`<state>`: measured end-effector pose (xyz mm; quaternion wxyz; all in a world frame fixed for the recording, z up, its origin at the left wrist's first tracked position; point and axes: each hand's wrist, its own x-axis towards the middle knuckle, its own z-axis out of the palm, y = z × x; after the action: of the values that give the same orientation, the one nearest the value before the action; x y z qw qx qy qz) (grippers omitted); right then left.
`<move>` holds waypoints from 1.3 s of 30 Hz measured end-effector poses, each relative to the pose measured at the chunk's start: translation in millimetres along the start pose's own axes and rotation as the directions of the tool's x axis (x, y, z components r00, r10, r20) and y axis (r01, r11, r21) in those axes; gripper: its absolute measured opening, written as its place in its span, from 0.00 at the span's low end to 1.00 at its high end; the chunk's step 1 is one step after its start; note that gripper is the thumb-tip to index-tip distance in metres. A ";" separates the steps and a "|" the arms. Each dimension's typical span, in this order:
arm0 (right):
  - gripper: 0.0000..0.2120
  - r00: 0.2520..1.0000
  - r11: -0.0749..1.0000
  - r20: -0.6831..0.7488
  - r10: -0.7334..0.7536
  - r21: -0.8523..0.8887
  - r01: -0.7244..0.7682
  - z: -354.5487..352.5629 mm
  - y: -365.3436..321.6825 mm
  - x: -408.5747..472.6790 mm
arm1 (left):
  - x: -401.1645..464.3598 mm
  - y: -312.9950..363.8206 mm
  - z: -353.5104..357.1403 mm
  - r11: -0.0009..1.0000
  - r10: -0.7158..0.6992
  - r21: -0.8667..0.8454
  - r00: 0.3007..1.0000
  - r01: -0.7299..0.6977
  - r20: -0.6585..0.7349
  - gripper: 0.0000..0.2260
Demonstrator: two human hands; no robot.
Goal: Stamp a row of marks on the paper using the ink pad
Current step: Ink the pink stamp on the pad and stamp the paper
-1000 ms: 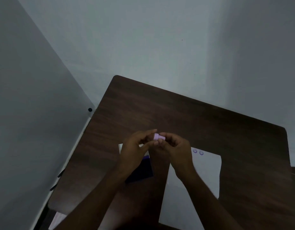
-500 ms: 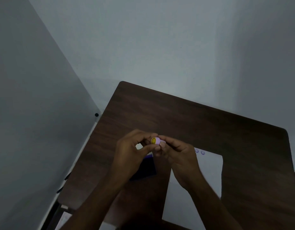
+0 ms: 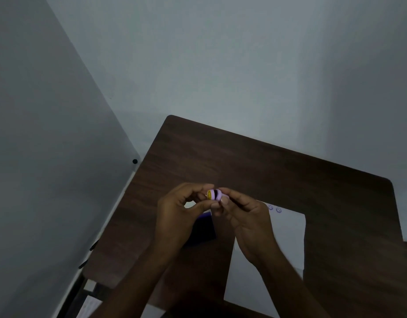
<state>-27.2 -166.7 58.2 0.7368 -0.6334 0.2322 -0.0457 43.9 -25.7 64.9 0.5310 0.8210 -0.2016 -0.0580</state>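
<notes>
1. Above the table, your left hand and right hand pinched the small lilac stamp between closed fingertips.
2. Below your grip lay the dark ink pad; rightward, the paper showed two marks.

Stamp: small, lilac, round, yellow face toward left, dark gap across body; held in air between fingertips of both hands. Paper: white sheet flat on worktop, two small smiley marks side by side near far edge. Ink pad: dark purple, flat, left of paper, partly hidden.
</notes>
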 end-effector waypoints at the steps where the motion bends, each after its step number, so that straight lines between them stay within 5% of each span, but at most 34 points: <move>1: 0.10 1.000 1.000 0.008 -0.002 -0.001 0.002 1.0 0.4 -0.6 | -1.9 -2.1 -0.9 0.999 -0.031 -0.038 1.000 0.031 -0.001 0.14; 9: 0.11 0.996 0.996 0.055 0.071 0.043 -0.073 7.4 5.8 -0.5 | -23.3 -40.9 -18.3 0.880 -0.362 -0.339 0.932 0.333 -0.025 0.16; 23: 0.12 0.972 0.975 0.167 0.167 0.119 -0.188 42.6 9.5 5.8 | -70.5 -143.3 -30.0 0.740 -0.645 -0.325 0.759 0.589 -0.093 0.14; 32: 0.12 0.955 0.965 0.173 0.242 0.063 -0.256 56.6 10.2 10.2 | -86.3 -188.6 -24.7 0.735 -0.676 -0.170 0.729 0.657 -0.106 0.13; 39: 0.12 0.935 0.925 0.200 0.294 0.188 -0.331 60.0 12.3 9.9 | -88.8 -192.6 -17.1 0.814 -0.560 0.053 0.806 0.578 -0.193 0.10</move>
<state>2.9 -113.2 49.0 0.8167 -0.5047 0.2610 0.1012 20.1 92.1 -110.7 0.4584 0.8732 0.0966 -0.1342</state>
